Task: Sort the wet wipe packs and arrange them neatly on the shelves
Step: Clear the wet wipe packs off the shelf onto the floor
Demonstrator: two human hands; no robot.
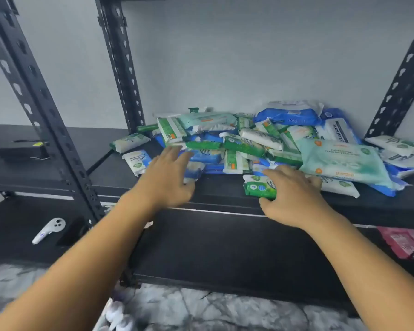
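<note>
A jumbled pile of wet wipe packs in green, blue, white and pale teal lies on a black shelf. A large teal pack sits at the pile's right front. My left hand reaches over the pile's left front, fingers extended, touching a blue-and-white pack. My right hand grips a small green pack at the shelf's front, thumb under its near edge and fingers over the top.
Black perforated uprights frame the shelves. A lower black shelf lies below. On the left unit are a white controller and a dark object. A pink pack sits lower right. Marbled floor lies beneath.
</note>
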